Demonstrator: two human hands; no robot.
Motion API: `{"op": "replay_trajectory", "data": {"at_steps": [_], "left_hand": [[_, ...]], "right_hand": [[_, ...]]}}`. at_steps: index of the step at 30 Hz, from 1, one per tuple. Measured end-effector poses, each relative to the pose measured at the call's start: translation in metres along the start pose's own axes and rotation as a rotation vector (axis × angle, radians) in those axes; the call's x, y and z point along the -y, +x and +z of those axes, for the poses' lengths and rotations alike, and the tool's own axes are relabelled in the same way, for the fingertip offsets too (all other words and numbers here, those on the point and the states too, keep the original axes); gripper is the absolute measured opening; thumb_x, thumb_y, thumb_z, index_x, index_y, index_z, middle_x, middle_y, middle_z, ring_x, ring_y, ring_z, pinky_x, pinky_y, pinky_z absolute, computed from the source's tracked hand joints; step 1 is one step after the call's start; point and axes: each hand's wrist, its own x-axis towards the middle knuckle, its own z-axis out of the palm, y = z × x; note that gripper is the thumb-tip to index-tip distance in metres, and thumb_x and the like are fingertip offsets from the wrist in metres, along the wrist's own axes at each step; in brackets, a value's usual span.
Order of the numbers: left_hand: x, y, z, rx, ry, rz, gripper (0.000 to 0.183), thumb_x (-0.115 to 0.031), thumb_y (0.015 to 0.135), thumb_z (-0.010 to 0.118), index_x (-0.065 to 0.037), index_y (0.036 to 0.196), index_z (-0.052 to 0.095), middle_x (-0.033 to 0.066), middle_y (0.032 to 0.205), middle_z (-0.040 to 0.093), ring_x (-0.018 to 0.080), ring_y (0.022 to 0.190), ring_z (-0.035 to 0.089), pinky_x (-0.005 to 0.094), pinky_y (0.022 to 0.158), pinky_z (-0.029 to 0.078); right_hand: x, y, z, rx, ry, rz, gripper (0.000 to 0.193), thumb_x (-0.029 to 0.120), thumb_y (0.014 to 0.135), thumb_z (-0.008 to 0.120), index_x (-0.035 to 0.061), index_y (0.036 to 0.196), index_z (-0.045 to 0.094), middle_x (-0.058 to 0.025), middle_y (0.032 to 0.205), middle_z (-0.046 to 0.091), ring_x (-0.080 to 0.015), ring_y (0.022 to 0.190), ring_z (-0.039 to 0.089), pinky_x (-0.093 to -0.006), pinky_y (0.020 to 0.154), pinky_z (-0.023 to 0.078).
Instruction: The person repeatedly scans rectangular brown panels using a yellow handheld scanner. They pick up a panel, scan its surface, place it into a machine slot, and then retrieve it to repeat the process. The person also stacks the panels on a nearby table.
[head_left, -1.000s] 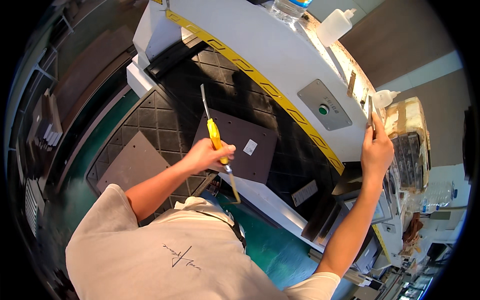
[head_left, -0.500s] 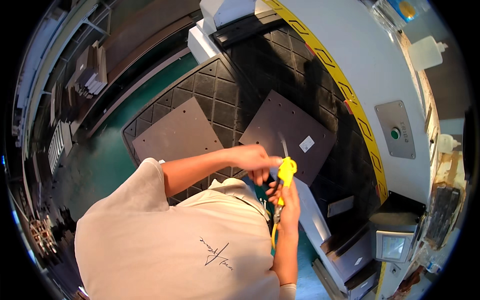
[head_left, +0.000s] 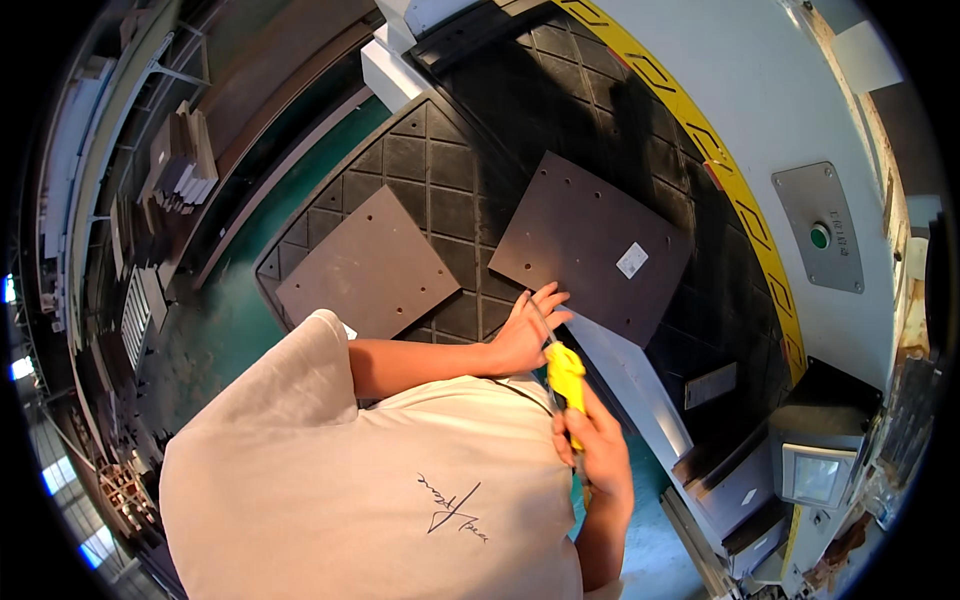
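Near centre, right hand [head_left: 598, 450] is clenched round the yellow air gun [head_left: 566, 375], nozzle [head_left: 541, 318] pointing far, crossing left hand [head_left: 515, 342]: released, fingers spread. Farther off, left board [head_left: 368, 265] and right board [head_left: 590, 245] lie on black mat [head_left: 452, 170].

The yellow air gun [head_left: 566, 374] sits in the right hand [head_left: 600, 450], nozzle [head_left: 541, 318] slanting forward-left.

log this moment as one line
right hand: holding yellow blow gun | left hand: open, near nozzle | labelled brown panel: lying on black surface
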Motion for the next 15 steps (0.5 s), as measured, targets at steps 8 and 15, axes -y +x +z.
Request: {"op": "replay_trajectory", "data": {"at_steps": [8,15], "left_hand": [[-0.017,0.019,0.003,0.134,0.182,-0.036,0.072,-0.024,0.084,0.078,-0.007,0.147,0.048,0.0244,0.166,0.027,0.0435,0.159,0.014,0.0757,0.118,0.017],[0.018,0.086,0.001,-0.140,0.366,-0.025,0.095,-0.046,0.074,0.088,-0.012,0.153,0.050,0.0294,0.168,0.020,0.0511,0.158,0.011,0.0832,0.112,0.017]], "right_hand": [[-0.047,-0.062,-0.059,-0.549,0.221,-0.018,0.056,0.028,0.108,0.056,0.0132,0.160,0.043,-0.0023,0.088,0.059,-0.0089,0.061,0.053,-0.0210,0.048,0.040],[-0.022,-0.010,-0.048,-0.662,0.426,-0.317,0.045,0.029,0.111,0.049,0.0102,0.152,0.045,-0.0054,0.093,0.055,-0.0102,0.064,0.053,-0.0185,0.044,0.039]]}}
